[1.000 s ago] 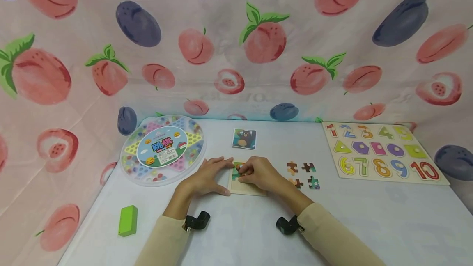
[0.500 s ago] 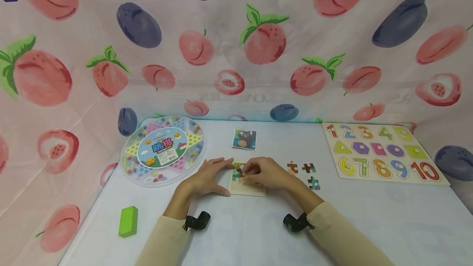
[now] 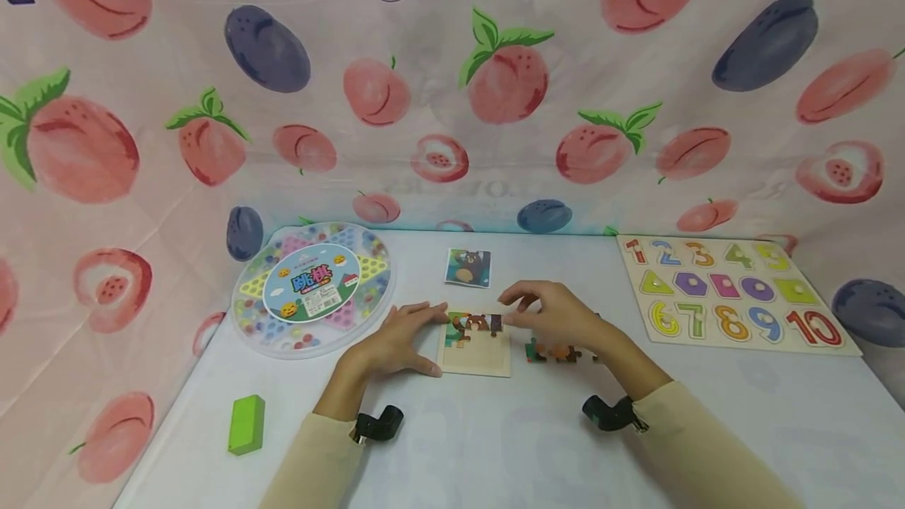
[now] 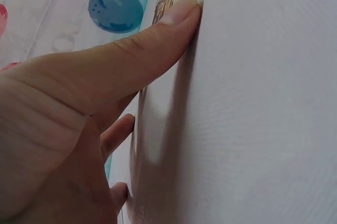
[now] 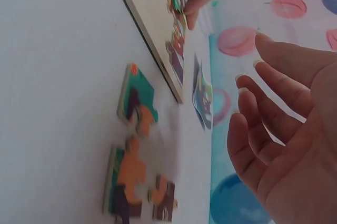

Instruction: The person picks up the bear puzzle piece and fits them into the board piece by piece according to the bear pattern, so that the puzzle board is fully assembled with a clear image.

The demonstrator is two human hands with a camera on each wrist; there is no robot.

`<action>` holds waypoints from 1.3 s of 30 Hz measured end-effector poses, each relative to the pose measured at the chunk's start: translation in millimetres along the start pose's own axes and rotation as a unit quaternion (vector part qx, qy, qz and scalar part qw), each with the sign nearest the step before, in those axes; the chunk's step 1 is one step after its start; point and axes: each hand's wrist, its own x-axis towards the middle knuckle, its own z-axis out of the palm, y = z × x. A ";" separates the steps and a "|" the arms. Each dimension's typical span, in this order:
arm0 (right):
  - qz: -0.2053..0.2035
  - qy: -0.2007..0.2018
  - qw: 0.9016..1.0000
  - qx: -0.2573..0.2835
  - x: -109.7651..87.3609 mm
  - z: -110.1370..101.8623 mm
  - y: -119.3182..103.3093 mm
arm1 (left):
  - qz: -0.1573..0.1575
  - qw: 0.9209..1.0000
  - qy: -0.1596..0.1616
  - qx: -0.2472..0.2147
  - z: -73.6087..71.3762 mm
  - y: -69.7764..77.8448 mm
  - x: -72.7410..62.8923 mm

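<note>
A square wooden puzzle board [image 3: 477,360] lies mid-table, with jigsaw pieces showing a bear's head along its upper part and bare wood below. My left hand [image 3: 397,340] is spread along its left side, thumb against the lower left corner and fingertips at the upper left. In the left wrist view, the straight thumb [image 4: 131,50] touches the board's edge. Above the board's right side hovers my right hand [image 3: 555,314], fingers loosely bent and holding nothing in the right wrist view. Loose jigsaw pieces [image 5: 126,182] lie right of the board, some hidden beneath the right hand and forearm.
Behind the board lies a bear picture card [image 3: 467,268]. A round Chinese checkers set [image 3: 243,313] is at the back left, a green block [image 3: 246,424] at the front left. The number puzzle board [image 3: 749,340] lies at the back right. A fruit-print cloth hangs behind.
My right hand has drawn back to the right from the puzzle board, and its fingers have loosened. It now covers some loose pieces. The left hand stays in place.
</note>
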 end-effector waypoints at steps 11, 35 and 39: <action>0.011 0.061 0.998 0.000 -27.9 -28.9 23.1 | 0.000 1.000 0.001 0.005 -0.2 0.9 0.6; 0.053 0.078 0.992 -0.081 -37.9 -21.6 67.6 | 0.003 1.000 -0.003 -0.003 1.8 -1.6 -0.7; 0.048 0.074 0.992 -0.088 -35.9 -19.7 69.9 | 0.002 1.000 -0.002 -0.008 1.0 -0.9 -1.1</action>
